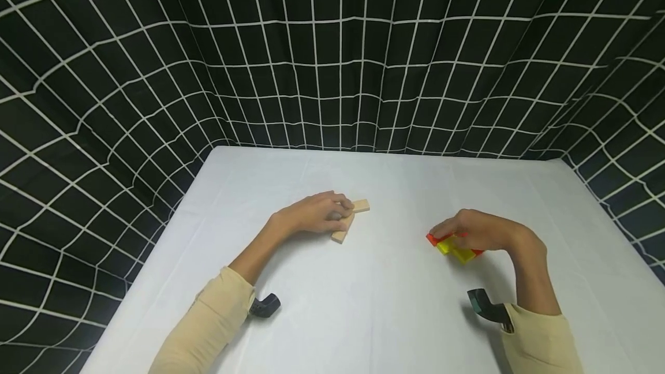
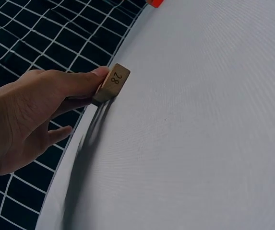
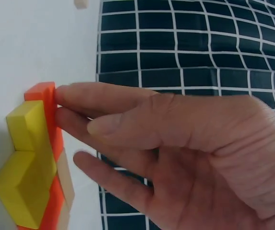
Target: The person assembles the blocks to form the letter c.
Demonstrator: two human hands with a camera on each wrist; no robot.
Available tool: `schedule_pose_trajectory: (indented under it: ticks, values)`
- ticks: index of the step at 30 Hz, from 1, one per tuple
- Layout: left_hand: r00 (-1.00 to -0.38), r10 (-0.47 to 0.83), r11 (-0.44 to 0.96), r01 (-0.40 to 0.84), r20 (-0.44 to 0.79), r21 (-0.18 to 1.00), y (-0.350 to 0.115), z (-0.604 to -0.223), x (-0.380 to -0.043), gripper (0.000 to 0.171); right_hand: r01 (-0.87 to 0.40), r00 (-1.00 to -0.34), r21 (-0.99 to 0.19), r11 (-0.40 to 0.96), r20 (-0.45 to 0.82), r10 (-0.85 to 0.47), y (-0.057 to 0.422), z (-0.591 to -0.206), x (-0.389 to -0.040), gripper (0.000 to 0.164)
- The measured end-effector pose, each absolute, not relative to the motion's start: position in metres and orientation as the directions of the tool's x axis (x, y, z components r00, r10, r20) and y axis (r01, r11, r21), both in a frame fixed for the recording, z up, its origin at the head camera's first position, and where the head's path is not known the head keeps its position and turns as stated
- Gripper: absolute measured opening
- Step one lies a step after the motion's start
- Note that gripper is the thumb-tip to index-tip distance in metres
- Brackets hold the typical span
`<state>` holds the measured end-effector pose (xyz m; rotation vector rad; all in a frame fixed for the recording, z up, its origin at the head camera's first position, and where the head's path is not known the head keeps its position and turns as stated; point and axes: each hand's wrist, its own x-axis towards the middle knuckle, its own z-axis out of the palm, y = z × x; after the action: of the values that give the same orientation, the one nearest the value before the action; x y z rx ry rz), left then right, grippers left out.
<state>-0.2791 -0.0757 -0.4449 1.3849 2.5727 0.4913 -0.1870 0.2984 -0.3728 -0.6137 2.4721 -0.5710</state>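
Positioning blocks, apparently: left hand (image 1: 318, 213) pinches wooden block (image 2: 113, 83) "28" at white table (image 1: 395, 305); right hand (image 1: 485, 229), fingers straight, touches red block (image 3: 52, 115) beside yellow blocks (image 3: 28, 179). Next move probably calls for alignment, careful release.

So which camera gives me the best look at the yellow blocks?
The right wrist view: the yellow blocks appear large there, with several faces plain. The head view shows them small, partly behind the right hand; the left wrist view shows none of them.
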Motion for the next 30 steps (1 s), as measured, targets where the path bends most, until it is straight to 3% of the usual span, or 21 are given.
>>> schedule_pose_trajectory:
  ticks: [3, 6, 16, 30]
  values:
    - [-0.561, 0.828, 0.522, 0.763, -0.01, 0.381, -0.079, -0.447, -0.278, 0.041, -0.325, -0.725, -0.521, 0.789, -0.398, -0.561, 0.295, -0.375, -0.185, 0.055]
    - [-0.569, 0.822, 0.528, 0.756, -0.011, 0.388, -0.081, -0.447, -0.278, 0.041, -0.36, -0.726, -0.515, 0.778, -0.37, -0.58, 0.288, -0.377, -0.187, 0.053]
    - [-0.558, 0.829, 0.524, 0.755, -0.033, 0.395, -0.078, -0.447, -0.278, 0.049, -0.279, -0.873, -0.434, 0.857, -0.256, -0.414, 0.273, -0.382, -0.195, 0.039]
    - [-0.561, 0.827, 0.532, 0.765, -0.031, 0.364, -0.078, -0.443, -0.276, 0.054, -0.284, -0.896, -0.275, 0.919, -0.266, -0.356, 0.262, -0.399, -0.201, 0.038]
